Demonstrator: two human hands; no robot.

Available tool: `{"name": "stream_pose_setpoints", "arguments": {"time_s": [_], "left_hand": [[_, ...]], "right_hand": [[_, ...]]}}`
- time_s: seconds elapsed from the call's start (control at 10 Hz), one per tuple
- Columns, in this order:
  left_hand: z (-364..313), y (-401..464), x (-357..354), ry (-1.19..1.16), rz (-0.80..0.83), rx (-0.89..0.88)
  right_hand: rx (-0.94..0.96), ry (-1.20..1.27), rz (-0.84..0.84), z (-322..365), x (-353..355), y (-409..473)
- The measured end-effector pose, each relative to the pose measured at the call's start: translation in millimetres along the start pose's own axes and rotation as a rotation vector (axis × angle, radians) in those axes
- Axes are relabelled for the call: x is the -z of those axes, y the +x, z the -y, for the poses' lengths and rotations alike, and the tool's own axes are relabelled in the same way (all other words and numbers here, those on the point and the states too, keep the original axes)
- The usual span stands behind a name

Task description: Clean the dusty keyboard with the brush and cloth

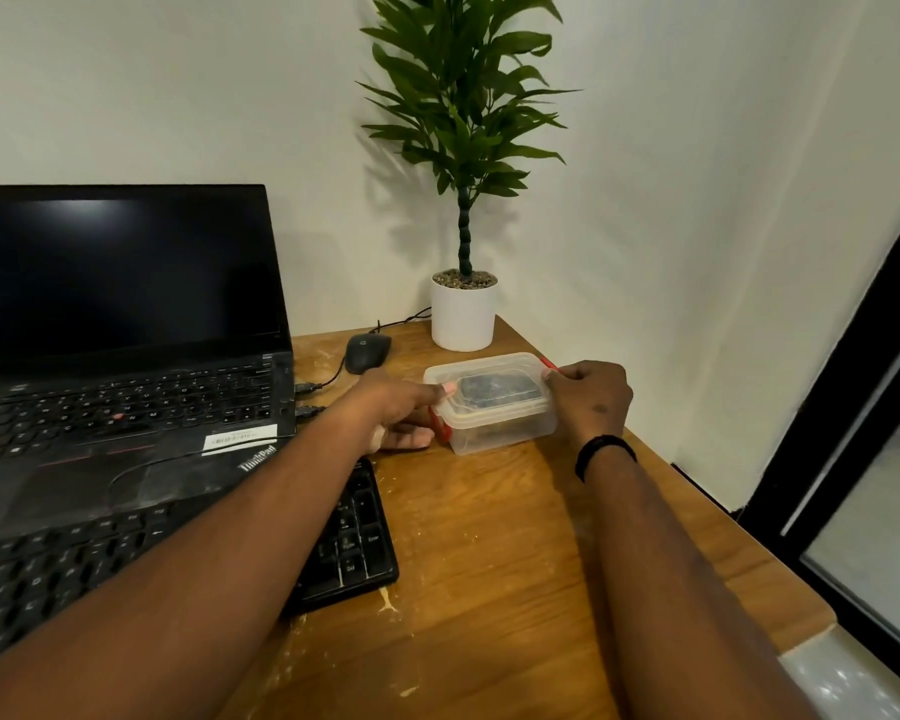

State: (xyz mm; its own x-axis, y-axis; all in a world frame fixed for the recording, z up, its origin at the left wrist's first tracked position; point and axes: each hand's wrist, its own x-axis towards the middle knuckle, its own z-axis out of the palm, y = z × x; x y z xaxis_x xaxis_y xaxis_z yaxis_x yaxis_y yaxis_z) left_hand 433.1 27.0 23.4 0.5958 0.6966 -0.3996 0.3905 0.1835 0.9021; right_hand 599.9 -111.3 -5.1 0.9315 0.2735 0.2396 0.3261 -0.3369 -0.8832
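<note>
Head view, left to right, with the clear plastic container (492,405) as the landmark. Far to its left sits an open ThinkPad laptop (126,345) with a dark screen. In front of the laptop, and left of the container, lies the black external keyboard (354,543), the thing to be cleaned; its near edge is partly hidden under the left forearm, and pale dust shows on the wooden counter (489,563) around it. Behind and left of the container rests a black wired mouse (367,352), its cable running toward the laptop's side.

The left hand (404,407) grips the container's left end, thumb on the lid's rim and fingers curled beneath by the red clip (440,426). The container stands on the counter with its lid on; a dark object shows through the lid, too blurred to identify. Just behind the container stands a white pot (463,319) holding a green plant (463,96), against the wall.

The right hand (591,402) holds the container's right end, fingers curled around the lid's corner beside the other red clip. A black band (605,452) circles that wrist. Well to the right of the container runs a black window frame (822,433).
</note>
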Motion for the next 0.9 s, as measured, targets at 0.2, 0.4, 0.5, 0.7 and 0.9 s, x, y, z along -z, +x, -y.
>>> {"name": "stream_pose_setpoints", "arguments": {"time_s": [0.2, 0.4, 0.5, 0.7, 0.9], "left_hand": [[0, -1, 1, -0.008, -0.036, -0.010], [-1, -2, -13, 0.214, -0.383, -0.300], [-6, -2, -22, 0.423, -0.482, -0.482], [-7, -11, -29, 0.732, -0.575, -0.678], [27, -22, 9, 0.426, -0.512, -0.646]], "right_hand": [[0.003, 0.004, -0.012, 0, -1, -1], [0.002, -0.022, -0.021, 0, -2, -2], [0.008, -0.047, -0.031, 0, -2, -3], [0.027, -0.103, -0.050, 0, -4, -3], [0.153, -0.358, -0.154, 9, 0, -18]]}}
